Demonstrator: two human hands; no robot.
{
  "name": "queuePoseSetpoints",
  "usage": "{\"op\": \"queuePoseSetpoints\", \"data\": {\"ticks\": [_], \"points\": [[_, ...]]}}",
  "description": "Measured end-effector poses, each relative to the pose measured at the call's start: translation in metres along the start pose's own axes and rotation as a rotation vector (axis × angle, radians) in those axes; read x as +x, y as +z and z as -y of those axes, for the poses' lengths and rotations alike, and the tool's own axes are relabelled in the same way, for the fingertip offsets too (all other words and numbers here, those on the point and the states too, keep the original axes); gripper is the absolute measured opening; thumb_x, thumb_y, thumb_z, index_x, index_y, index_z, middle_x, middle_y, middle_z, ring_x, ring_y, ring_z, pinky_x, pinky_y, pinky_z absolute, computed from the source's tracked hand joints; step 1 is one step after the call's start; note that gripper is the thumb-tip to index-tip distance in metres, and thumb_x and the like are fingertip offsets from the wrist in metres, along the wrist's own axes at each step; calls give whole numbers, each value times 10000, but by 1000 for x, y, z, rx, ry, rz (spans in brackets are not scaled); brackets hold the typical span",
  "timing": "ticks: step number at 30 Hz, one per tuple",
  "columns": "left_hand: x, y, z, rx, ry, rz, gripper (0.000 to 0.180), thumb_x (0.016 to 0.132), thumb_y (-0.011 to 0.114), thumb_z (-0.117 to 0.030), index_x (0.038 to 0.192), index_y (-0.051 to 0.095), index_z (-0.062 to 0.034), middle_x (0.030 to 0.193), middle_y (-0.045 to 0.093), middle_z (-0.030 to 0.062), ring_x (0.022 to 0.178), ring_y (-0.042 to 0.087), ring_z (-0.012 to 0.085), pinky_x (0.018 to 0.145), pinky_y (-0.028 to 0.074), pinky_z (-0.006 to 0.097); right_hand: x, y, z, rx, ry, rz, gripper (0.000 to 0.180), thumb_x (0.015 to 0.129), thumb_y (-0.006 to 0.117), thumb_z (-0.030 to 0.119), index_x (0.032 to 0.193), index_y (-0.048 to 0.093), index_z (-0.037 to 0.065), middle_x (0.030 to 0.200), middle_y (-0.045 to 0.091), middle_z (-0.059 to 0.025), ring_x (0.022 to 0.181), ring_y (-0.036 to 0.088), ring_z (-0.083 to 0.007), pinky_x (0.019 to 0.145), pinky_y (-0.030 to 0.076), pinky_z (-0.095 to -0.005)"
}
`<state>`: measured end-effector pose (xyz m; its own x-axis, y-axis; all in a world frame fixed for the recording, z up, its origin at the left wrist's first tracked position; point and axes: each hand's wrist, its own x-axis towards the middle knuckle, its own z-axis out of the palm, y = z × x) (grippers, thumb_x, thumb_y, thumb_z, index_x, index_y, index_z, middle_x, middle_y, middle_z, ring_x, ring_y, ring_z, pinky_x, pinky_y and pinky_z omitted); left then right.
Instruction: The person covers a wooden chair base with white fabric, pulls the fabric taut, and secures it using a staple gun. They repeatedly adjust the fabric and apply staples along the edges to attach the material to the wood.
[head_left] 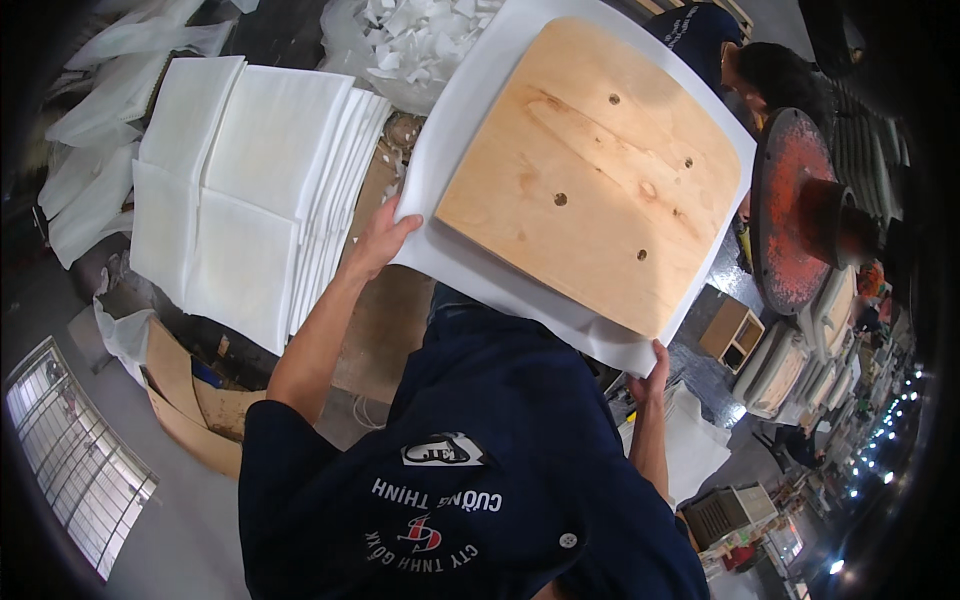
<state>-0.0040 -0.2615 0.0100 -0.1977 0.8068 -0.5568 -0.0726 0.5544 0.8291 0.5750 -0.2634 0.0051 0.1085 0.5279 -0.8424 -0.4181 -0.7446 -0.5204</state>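
Note:
In front of me is a plywood seat panel [600, 170] with rounded corners and several drilled holes. It lies on a larger white foam sheet [480, 270] whose edge sticks out all round. My left hand [382, 240] grips the foam at its near left corner, thumb on top and fingers hidden below. At the near right corner my right hand [650, 376] pinches the foam, which creases beside the wood. Neither hand visibly touches the plywood. What supports the panel underneath is hidden.
Stacked white foam sheets [250, 180] stand to the left, near an open cardboard box [190, 400]. A bag of white scraps [410, 40] lies beyond. At the right are a round red metal disc [795, 210], a small wooden box [730, 332] and a co-worker [780, 75] bending close.

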Motion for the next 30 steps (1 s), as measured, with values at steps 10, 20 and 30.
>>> {"op": "queuePoseSetpoints", "data": {"ticks": [10, 20, 30], "points": [[7, 6, -14, 218, 12, -36, 583, 961, 683, -352, 1343, 505, 51, 1209, 651, 160, 1088, 620, 200, 953, 492, 331, -16, 30, -14, -441, -293, -44, 612, 1062, 536, 410, 1511, 381, 25, 1423, 530, -105, 1272, 512, -223, 1059, 427, -377], [53, -26, -71, 836, 564, -532, 660, 910, 732, -335, 1377, 475, 54, 1340, 592, 262, 1252, 562, 413, 1051, 434, 484, 38, 8, 134, -1407, -843, -206, 564, 1054, 518, 377, 1442, 487, -32, 1430, 546, -190, 1303, 525, -294, 1122, 375, -408], [213, 115, -117, 794, 180, -234, 737, 949, 413, -716, 1545, 429, -282, 1692, 93, 192, 1524, 114, 495, 1198, 103, 669, 221, 41, 162, -705, -607, -287, 621, 1024, 479, 470, 1516, 426, 96, 1569, 400, -237, 1441, 366, -449, 1149, 329, -511]]}}
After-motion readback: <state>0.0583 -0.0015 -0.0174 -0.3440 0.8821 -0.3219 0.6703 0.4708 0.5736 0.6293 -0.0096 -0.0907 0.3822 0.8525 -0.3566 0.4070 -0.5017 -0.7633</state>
